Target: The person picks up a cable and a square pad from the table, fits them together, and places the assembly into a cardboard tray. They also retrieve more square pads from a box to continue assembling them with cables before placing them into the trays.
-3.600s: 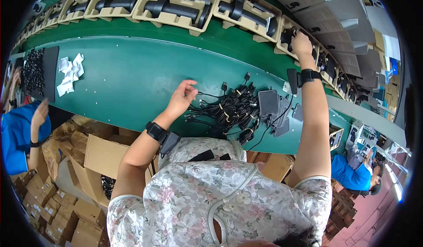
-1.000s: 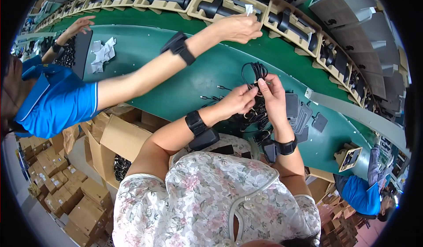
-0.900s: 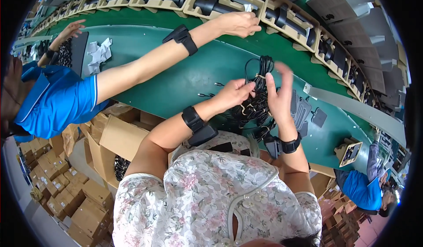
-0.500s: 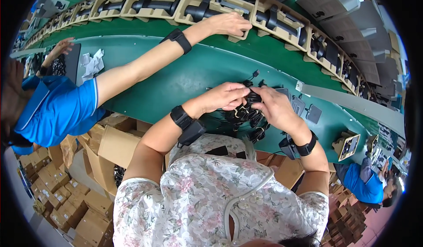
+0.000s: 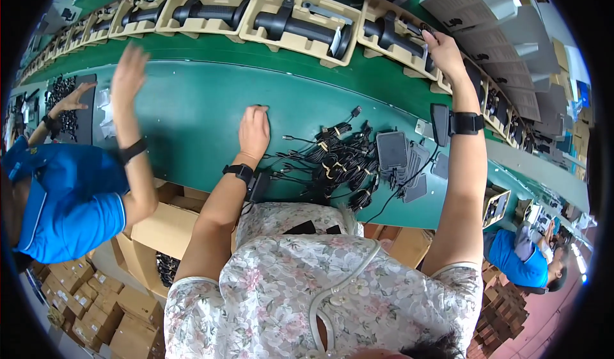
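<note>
My right hand (image 5: 442,53) was stretched far forward to a beige molded tray (image 5: 391,54), its thumb and fingertips at a small dark item (image 5: 426,29) by the tray's right end. I could not tell whether those fingers were clamped on it or only touching it. A black cylindrical part (image 5: 391,34) lay in that tray, left of my fingers. Just to its left stood a neighbouring tray (image 5: 268,43) with a black ribbed handle (image 5: 291,26), a grey bar (image 5: 326,13) and a white slip (image 5: 336,41) in it.

My left hand (image 5: 254,132) was down at the green worktable (image 5: 198,116), back upward, its fingers bent and together; the palm was hidden, so I could not tell whether it held anything. Nearest to it, on its right, spread a pile of black cables (image 5: 336,162), bundled with pale ties, some plugs pointing out toward that hand. Right beside the pile lay flat dark grey rectangular pads (image 5: 391,150), partly overlapping. I wore a black wristband (image 5: 467,123) on my right wrist. At my left, a co-worker in a blue shirt (image 5: 77,212) had one hand (image 5: 130,74) raised, blurred.
</note>
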A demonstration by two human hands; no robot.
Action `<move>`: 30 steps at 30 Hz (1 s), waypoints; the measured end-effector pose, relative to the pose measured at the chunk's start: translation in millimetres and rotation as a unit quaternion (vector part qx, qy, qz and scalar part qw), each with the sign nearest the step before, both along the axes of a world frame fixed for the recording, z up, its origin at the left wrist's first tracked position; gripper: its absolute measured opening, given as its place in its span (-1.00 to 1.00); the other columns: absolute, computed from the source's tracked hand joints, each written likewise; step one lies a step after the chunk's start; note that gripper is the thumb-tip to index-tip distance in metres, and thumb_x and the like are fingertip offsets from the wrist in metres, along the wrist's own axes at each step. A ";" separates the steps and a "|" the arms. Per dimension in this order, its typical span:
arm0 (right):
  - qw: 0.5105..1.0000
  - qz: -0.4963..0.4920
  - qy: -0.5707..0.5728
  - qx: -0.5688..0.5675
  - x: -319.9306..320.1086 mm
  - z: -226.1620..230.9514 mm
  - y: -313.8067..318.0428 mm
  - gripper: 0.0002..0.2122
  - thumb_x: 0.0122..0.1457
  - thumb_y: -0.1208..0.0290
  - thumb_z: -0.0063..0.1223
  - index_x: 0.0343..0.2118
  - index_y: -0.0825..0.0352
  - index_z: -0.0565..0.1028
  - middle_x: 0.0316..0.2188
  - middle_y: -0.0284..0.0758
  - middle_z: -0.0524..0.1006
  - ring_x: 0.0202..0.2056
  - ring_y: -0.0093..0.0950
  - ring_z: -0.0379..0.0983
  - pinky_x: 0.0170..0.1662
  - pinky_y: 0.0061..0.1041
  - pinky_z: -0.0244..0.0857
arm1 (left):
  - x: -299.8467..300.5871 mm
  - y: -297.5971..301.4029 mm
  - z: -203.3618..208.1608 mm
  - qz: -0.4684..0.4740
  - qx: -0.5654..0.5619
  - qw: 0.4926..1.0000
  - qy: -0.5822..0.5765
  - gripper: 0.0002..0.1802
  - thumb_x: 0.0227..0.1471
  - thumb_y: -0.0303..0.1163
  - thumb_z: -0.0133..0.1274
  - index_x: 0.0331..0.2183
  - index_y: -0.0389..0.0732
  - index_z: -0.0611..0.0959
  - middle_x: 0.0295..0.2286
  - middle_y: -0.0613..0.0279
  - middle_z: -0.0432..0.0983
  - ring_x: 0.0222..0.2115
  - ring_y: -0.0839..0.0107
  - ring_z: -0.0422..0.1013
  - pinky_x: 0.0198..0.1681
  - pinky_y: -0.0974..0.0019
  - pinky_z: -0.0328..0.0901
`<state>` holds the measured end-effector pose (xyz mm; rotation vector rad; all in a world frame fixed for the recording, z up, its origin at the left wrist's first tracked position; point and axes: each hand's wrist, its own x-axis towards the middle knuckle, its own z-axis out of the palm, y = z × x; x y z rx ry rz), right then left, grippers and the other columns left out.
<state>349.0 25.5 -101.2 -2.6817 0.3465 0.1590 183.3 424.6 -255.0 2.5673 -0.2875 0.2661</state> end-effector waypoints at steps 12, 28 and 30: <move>0.979 0.026 0.022 -0.201 58.8 -66.4 71.1 -0.68 0.09 0.37 -0.24 -0.13 0.44 0.31 -0.28 -0.02 0.48 -0.21 -0.19 0.44 -0.24 -0.29 0.37 | -5.3 -15.4 15.3 -0.006 0.012 1.000 -0.010 -0.79 -0.11 -0.57 -0.06 -0.31 -0.24 0.44 -0.35 0.05 0.34 -0.33 0.11 0.33 -0.27 0.20 0.25; 0.952 -0.103 -0.262 -0.116 39.3 -100.2 70.1 -0.80 -0.05 0.48 -0.10 -0.32 0.27 0.47 -0.29 -0.11 0.41 -0.26 -0.13 0.36 -0.22 -0.26 0.28 | -2.1 -23.6 27.3 -0.019 0.006 1.000 0.011 -0.79 -0.12 -0.59 -0.07 -0.32 -0.26 0.45 -0.35 0.01 0.35 -0.31 0.06 0.33 -0.26 0.17 0.24; 0.969 -0.076 -0.184 -0.148 56.5 -105.0 63.5 -0.83 -0.03 0.49 -0.13 -0.35 0.28 0.45 -0.39 -0.15 0.44 -0.30 -0.15 0.39 -0.24 -0.26 0.30 | -3.4 -21.8 25.4 -0.028 0.013 0.999 0.008 -0.79 -0.12 -0.59 -0.07 -0.32 -0.26 0.45 -0.35 0.01 0.34 -0.31 0.06 0.33 -0.26 0.17 0.24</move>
